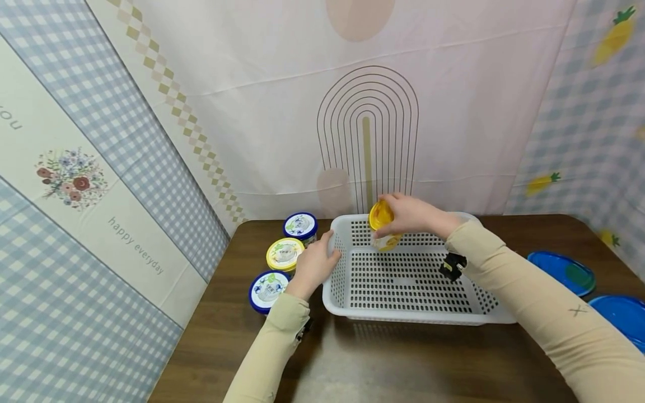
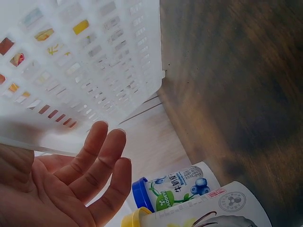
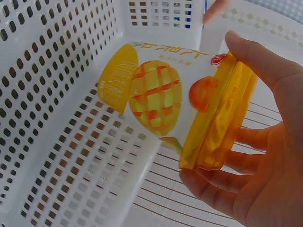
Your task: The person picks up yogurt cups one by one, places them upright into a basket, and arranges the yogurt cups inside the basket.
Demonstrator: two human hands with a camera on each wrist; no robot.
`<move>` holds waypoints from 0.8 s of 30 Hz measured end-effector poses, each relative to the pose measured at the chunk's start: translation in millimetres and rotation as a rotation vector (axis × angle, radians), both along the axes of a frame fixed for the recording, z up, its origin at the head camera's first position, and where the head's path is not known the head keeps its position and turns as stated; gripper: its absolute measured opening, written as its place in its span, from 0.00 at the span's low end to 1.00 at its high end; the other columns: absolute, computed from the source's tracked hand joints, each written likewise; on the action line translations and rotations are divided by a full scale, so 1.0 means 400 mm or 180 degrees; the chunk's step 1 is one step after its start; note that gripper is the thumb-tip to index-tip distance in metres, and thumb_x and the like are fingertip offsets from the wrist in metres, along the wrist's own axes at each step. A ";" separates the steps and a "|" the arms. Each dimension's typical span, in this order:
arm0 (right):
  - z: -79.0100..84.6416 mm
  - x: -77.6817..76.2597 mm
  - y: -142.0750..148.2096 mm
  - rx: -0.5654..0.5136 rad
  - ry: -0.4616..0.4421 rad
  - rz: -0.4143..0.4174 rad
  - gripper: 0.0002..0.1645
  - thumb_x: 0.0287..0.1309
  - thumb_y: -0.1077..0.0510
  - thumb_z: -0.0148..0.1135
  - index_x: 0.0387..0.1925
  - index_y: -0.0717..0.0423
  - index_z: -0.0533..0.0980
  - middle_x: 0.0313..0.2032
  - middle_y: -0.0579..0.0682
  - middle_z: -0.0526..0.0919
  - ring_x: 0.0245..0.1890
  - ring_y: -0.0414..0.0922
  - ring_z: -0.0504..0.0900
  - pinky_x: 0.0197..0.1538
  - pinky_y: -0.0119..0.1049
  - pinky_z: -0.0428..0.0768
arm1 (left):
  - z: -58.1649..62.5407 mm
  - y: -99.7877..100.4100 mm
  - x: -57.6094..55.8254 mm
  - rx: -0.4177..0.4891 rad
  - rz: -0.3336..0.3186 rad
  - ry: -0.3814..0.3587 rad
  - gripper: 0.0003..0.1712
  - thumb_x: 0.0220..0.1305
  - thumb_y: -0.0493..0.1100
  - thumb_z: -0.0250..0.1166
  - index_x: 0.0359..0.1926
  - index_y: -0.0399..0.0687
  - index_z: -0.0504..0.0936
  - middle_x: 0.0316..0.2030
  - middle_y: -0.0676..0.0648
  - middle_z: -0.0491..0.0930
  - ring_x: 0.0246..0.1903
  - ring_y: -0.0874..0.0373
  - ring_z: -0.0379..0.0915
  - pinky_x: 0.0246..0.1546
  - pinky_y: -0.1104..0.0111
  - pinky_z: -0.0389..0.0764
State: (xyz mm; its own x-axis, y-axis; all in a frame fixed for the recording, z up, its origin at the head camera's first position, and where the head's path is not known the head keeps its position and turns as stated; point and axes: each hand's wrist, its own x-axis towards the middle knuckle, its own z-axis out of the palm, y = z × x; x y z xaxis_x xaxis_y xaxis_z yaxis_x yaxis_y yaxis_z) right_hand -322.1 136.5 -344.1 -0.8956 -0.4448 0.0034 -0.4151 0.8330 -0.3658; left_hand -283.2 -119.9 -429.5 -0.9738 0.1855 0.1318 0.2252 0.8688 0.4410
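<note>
A white fruit cup with a printed mango and a clear yellow lid is tilted over the inside of the white perforated basket. My right hand holds this cup by its lid, thumb on one side and fingers on the other, near the basket's back wall. At the basket's left end, my left hand grips the rim; in the left wrist view its other fingers hang loosely outside the wall. Just left of that hand stand a yellow-lidded tub and two blue-lidded tubs, one behind and one in front.
Two blue lid-like discs, one farther back and one nearer, lie at the right of the brown wooden table. A patterned cloth hangs right behind the table's back edge.
</note>
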 end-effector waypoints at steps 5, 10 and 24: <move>-0.022 -0.018 0.005 -0.0083 0.0065 0.0014 0.62 0.48 0.34 0.75 0.74 0.63 0.61 0.62 0.66 0.71 0.50 0.56 0.78 0.50 0.53 0.81 | 0.001 0.010 -0.008 -0.0001 0.0054 -0.0015 0.33 0.73 0.49 0.59 0.74 0.44 0.65 0.48 0.38 0.83 0.27 0.54 0.79 0.25 0.62 0.79; -0.043 -0.039 0.005 -0.0109 0.0084 0.0058 0.60 0.48 0.32 0.75 0.72 0.62 0.63 0.59 0.65 0.73 0.49 0.56 0.79 0.49 0.52 0.82 | -0.003 0.018 -0.015 -0.0017 0.0103 -0.0017 0.33 0.73 0.49 0.58 0.74 0.44 0.65 0.46 0.38 0.84 0.26 0.55 0.78 0.24 0.63 0.78; -0.089 -0.056 -0.024 -0.0026 0.0110 -0.0046 0.61 0.47 0.27 0.71 0.71 0.60 0.66 0.59 0.64 0.74 0.50 0.56 0.79 0.52 0.54 0.80 | -0.004 0.019 -0.014 0.0026 0.0117 -0.0030 0.34 0.73 0.49 0.59 0.74 0.44 0.65 0.45 0.38 0.84 0.25 0.55 0.78 0.24 0.63 0.79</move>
